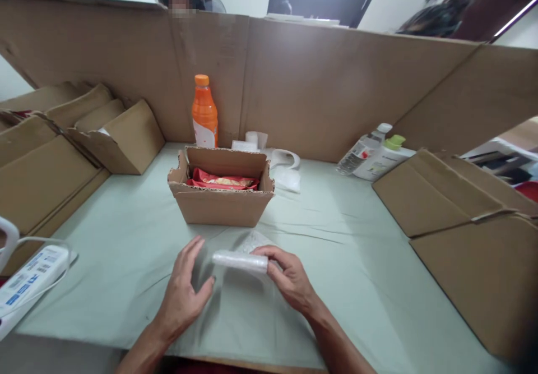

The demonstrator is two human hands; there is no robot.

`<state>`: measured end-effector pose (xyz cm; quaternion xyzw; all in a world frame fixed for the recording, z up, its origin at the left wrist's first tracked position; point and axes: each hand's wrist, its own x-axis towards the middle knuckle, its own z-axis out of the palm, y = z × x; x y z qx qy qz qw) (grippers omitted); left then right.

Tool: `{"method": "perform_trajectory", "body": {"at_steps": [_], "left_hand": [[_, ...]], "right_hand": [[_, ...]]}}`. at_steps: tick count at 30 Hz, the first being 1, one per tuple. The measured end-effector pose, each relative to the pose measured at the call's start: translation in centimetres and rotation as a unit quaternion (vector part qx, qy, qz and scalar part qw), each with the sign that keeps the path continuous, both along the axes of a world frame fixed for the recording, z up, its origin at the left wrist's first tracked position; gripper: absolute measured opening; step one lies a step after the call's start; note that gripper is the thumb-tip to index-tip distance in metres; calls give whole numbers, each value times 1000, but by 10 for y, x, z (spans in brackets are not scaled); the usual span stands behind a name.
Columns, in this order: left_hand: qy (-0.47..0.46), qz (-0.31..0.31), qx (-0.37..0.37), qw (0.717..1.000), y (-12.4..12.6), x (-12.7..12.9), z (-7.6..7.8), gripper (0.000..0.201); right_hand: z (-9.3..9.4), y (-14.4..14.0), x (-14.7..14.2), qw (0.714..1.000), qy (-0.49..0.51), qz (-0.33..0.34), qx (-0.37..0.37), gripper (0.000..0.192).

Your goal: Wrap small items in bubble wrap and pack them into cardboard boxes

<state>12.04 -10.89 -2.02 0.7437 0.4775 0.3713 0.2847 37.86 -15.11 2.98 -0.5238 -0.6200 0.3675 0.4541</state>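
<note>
Between the fingers and thumb of my right hand (290, 277) is a narrow, rolled or folded bundle of clear bubble wrap (239, 260). A flatter, textured piece of it shows behind the bundle. To its left my left hand (184, 284) is open, thumb and fingers apart, close to the bundle's free end and holding nothing. Just beyond both hands an open cardboard box (222, 208) stands on the table. Inside it lies a red printed packet (222, 180), its lower part hidden by the box's front wall.
Behind the box stand an orange bottle (204, 113) and white rolled material (286, 169). Two bottles (370, 155) lean at the back right. Cardboard boxes line the left (42, 161) and right (474, 250). A power strip (31, 284) lies front left. Beyond the cardboard wall (319, 88) are two people.
</note>
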Motion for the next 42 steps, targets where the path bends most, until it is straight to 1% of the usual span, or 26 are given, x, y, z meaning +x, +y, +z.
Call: {"method": "perform_trajectory", "body": {"at_steps": [2,3,5,7,8,9,12,13,14,16,18,20,22,23,25,26,27,28,30,31,32,34,36,39,40,42], "left_hand": [[-23,-29,-17,999,-3,4,3,69],[-38,-53,-30,997,-3,6,7,68],[-74,-115,-78,988,-3,10,17,51],[-104,-157,-149,971,-3,13,28,28],[-118,-153,-182,964,-4,15,32,22],[-133,-132,-210,960,-4,16,36,20],[-182,-38,-266,946,-5,17,40,18],[-197,-25,-283,938,-5,16,40,18],[-209,-26,-304,929,-4,16,41,20],[-223,-53,-351,908,-3,14,43,23],[-227,-83,-404,882,-3,14,47,29],[-231,-112,-454,853,-5,16,51,38],[-237,-138,-488,828,-7,20,52,46],[-239,-147,-497,821,-9,22,52,48],[-236,-156,-500,818,-12,24,50,51],[-233,-160,-499,819,-14,25,49,51],[-230,-164,-500,819,-15,25,48,51],[-226,-169,-503,817,-17,24,48,51],[-220,-180,-512,811,-18,21,47,50],[-216,-184,-516,808,-19,20,48,50],[-212,-186,-518,807,-19,18,48,49],[-203,-186,-521,808,-19,16,49,49],[-198,-179,-521,811,-18,15,49,48],[-195,-175,-499,826,-17,16,47,43],[-191,-176,-485,835,-17,17,46,40],[-173,-192,-438,861,-17,19,46,33]], "right_hand": [[1,-5,-10,999,25,35,-32,19],[2,-8,-13,997,40,50,-47,19],[4,-12,-15,993,78,59,-69,21],[4,-14,-14,989,115,40,-85,28],[2,-14,-13,987,130,26,-95,31],[0,-15,-12,984,143,14,-105,35],[-7,-17,-11,978,173,-1,-115,43],[-9,-18,-11,979,173,-5,-105,43],[-11,-20,-11,983,161,-12,-87,42],[-10,-25,-11,993,112,-31,-32,41],[-7,-30,-10,998,46,-40,30,45],[-2,-35,-10,997,-22,-18,67,55],[0,-37,-12,993,-87,30,66,66],[1,-38,-14,990,-113,58,59,72],[-1,-37,-19,984,-140,99,43,79],[-2,-36,-21,985,-138,99,35,75],[-3,-34,-24,988,-126,82,24,67],[-5,-32,-26,993,-104,49,9,55],[-8,-27,-27,998,-35,-41,-28,30],[-10,-24,-27,996,6,-81,-47,23],[-12,-22,-25,991,45,-110,-63,21],[-15,-19,-22,982,97,-141,-77,22],[-17,-21,-18,981,91,-162,-60,23],[-13,-30,-13,982,-3,-185,35,22],[-11,-32,-13,981,-38,-178,68,23],[-7,-36,-13,982,-95,-123,106,28]]}}
